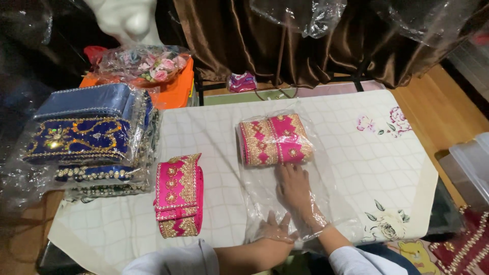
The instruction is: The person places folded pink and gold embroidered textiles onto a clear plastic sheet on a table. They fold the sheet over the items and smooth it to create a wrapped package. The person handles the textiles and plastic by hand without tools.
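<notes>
So the right hand (294, 189) is slid inside a clear plastic bag (265, 203), fingers together, tips touching the pink-and-gold embroidered roll (275, 140) at its far end. Left hand (274, 231) presses the bag's near opening flat, fingers spread. A second pink roll (178, 196) lies left.

Both hands flat, R hand (294, 189) fwd, L hand (275, 231) back.
</notes>
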